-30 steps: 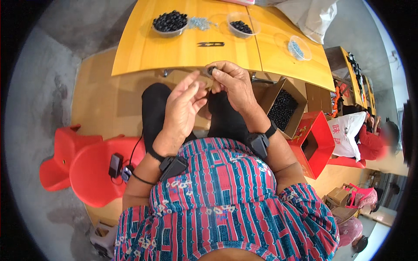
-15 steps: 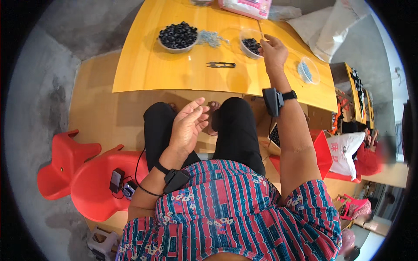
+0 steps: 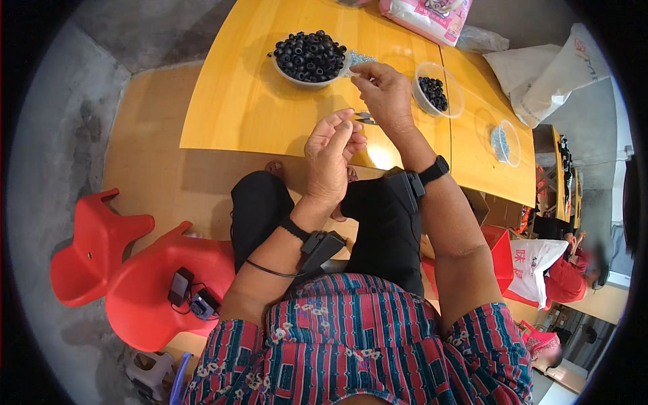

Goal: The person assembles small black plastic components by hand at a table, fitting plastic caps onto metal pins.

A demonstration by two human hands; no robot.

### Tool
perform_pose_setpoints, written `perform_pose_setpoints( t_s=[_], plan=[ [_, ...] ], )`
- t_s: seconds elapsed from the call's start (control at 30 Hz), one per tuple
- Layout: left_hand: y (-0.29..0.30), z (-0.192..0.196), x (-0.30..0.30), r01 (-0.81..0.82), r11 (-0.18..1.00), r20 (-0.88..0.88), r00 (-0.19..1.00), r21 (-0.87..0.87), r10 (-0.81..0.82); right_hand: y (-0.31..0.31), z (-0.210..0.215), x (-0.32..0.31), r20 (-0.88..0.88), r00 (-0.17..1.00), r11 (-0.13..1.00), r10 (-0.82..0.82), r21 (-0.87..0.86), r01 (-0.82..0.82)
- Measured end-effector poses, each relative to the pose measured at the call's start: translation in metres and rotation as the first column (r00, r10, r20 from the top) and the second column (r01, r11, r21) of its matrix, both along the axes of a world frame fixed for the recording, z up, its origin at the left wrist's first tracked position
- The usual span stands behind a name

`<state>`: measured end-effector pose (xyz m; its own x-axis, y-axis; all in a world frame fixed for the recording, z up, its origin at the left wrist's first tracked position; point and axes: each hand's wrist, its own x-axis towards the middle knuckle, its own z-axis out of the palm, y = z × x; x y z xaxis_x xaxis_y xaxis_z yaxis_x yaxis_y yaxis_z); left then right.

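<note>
My right hand [image 3: 386, 94] hovers above the yellow table [image 3: 250, 108], thumb and forefinger pinched on a small black ring that barely shows. It sits between a white bowl heaped with black rings [image 3: 310, 57] and a small clear bowl of black rings [image 3: 435, 94]. My left hand [image 3: 331, 158] is raised just below it, near the table's front edge, with its fingertips bunched together. I cannot see anything in it. Metal tweezers [image 3: 365, 120] lie on the table between the two hands, partly hidden.
A clear dish of small grey parts [image 3: 505, 142] stands at the right. A pink bag [image 3: 425, 13] and a white bag [image 3: 547, 64] lie at the far edge. Red stools [image 3: 94, 243] stand to my left, one carrying small devices [image 3: 189, 293]. Another person [image 3: 574, 277] sits far right.
My right hand has drawn back from the small clear bowl toward the middle, fingers pinched. My left hand has risen from my lap to the table edge.
</note>
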<state>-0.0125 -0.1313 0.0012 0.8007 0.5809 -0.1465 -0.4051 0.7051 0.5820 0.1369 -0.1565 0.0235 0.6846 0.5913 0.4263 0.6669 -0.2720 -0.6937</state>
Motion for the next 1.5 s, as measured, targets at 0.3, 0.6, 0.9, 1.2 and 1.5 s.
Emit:
perform_pose_setpoints(
  t_s=[0.3, 0.6, 0.9, 1.2, 1.5],
  plan=[
    [-0.003, -0.013, -0.009, -0.017, 0.989, -0.022, 1.0, 0.147, 0.021, 0.033, 0.015, 0.003, 0.161, 0.987, 0.974, 0.011, -0.227, 0.026],
    [0.002, -0.007, -0.009, 0.002, 0.987, -0.021, 1.0, 0.158, 0.001, 0.033, 0.014, 0.004, 0.344, 0.936, 0.956, 0.079, -0.292, 0.027],
    [0.002, -0.006, -0.008, 0.016, 0.991, -0.012, 1.0, 0.133, -0.015, 0.019, 0.011, 0.012, 0.276, 0.952, 0.975, 0.136, -0.208, -0.079],
    [0.0, -0.004, -0.008, 0.02, 0.998, 0.047, 0.999, 0.059, -0.023, -0.054, 0.037, -0.07, 0.035, 0.984, 0.983, 0.173, -0.075, -0.17],
    [-0.006, -0.012, -0.007, 0.064, 0.986, -0.053, 0.997, 0.155, -0.056, -0.071, 0.031, -0.074, -0.149, 0.978, 0.987, 0.142, -0.054, -0.152]
  ],
)
